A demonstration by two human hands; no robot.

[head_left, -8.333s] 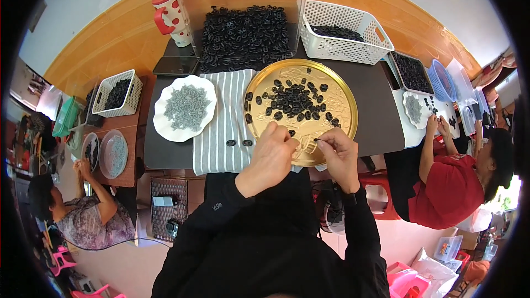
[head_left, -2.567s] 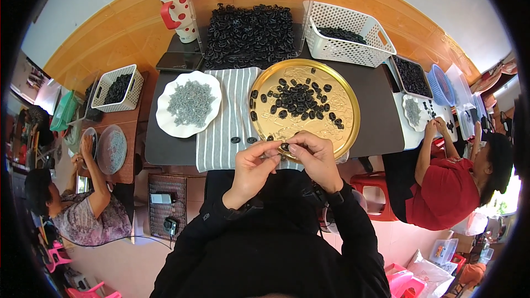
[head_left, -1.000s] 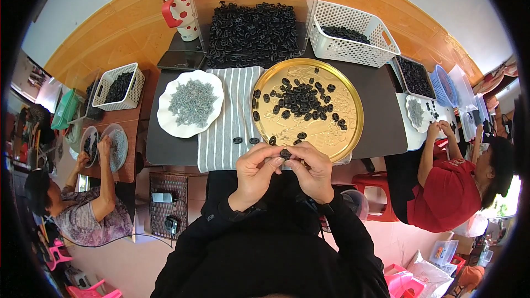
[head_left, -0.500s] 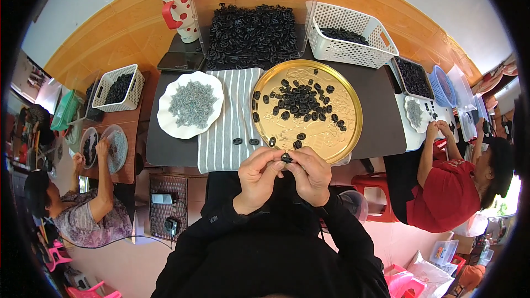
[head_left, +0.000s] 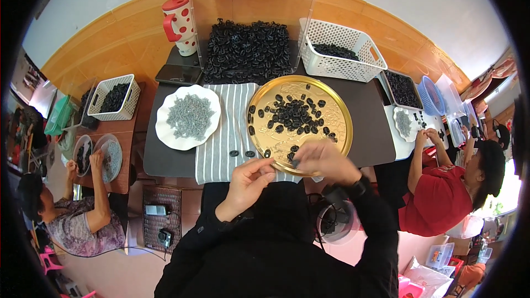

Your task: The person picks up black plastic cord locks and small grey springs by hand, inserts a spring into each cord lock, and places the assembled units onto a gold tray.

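Note:
My left hand [head_left: 244, 188] is in front of the near edge of the striped cloth [head_left: 212, 171], thumb and forefinger pinched together. Anything between those fingertips is too small to make out. Over the near right part of the round gold tray [head_left: 343, 146], my right hand [head_left: 330, 161] is smeared by motion, and its fingertips come close to a few black oval pieces. Farther in, a heap of small black oval pieces [head_left: 298, 114] lies on the tray, with single ones scattered around. Two black oval pieces [head_left: 234, 153] rest on the cloth. A white scalloped plate [head_left: 165, 135] holds small clear-grey parts [head_left: 192, 117].
A clear bin [head_left: 251, 2] of black parts, a white basket [head_left: 353, 69], a red-dotted tumbler [head_left: 181, 27] and a phone [head_left: 179, 74] line the table's back. People sit working at left [head_left: 88, 226] and right [head_left: 441, 193]. A wicker box [head_left: 161, 223] stands below.
My hands were together, holding a black oval piece between them. Now they are apart: the right has moved right over the tray, the left slightly down and left. The whole view has shifted slightly.

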